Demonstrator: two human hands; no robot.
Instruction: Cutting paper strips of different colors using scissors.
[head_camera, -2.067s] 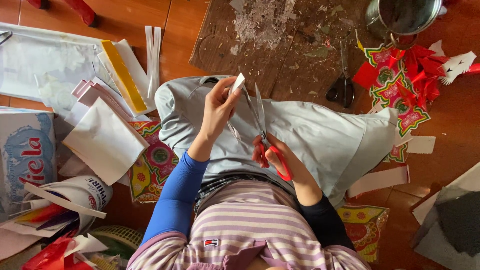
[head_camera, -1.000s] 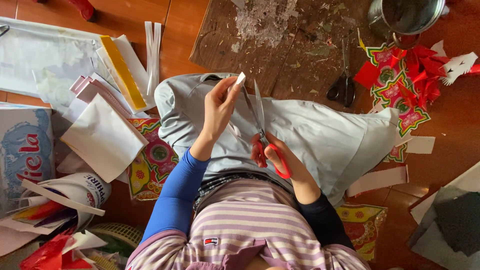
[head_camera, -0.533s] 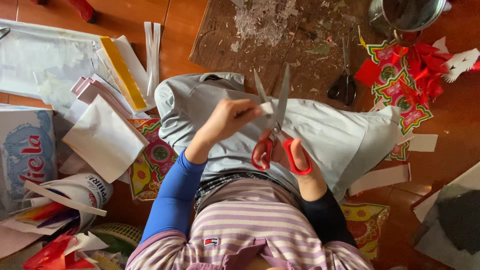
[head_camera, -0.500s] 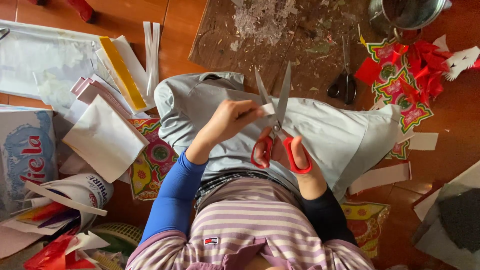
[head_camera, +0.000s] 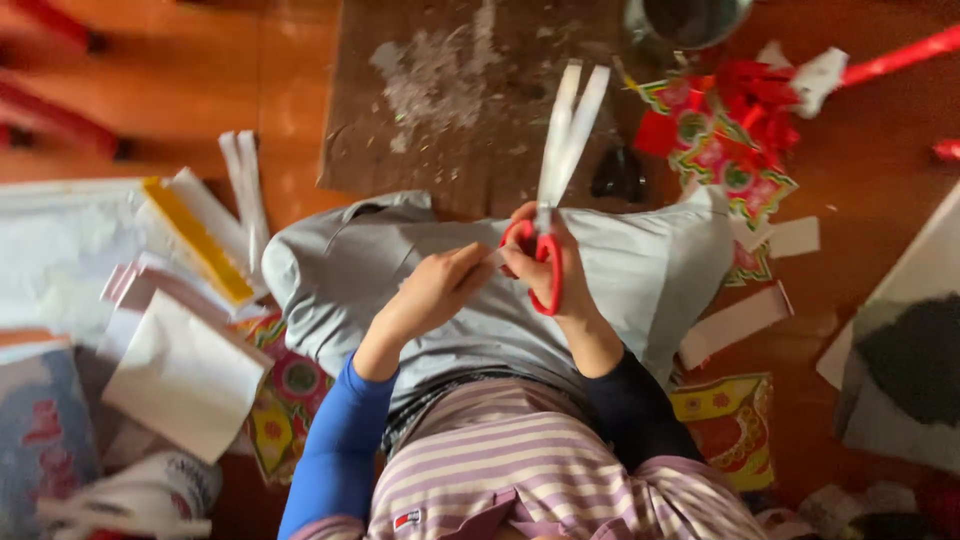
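— Can you tell what your left hand (head_camera: 437, 290) pinches?
— No, your fingers hide it. The scissors (head_camera: 552, 190) blades are motion-blurred.
— And the metal pot (head_camera: 688, 20)?
— Cut off by the top edge; the grey bag (head_camera: 40, 440) by the left.

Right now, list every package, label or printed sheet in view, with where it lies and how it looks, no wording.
Blue and white printed package: far left edge, flat, with red marks.
White bag: bottom left, crumpled, with dark print.
Small badge: on the striped shirt, red and white.
Patterned sheet: right of the lap, yellow and red.
Patterned sheets: upper right, red, yellow and green.
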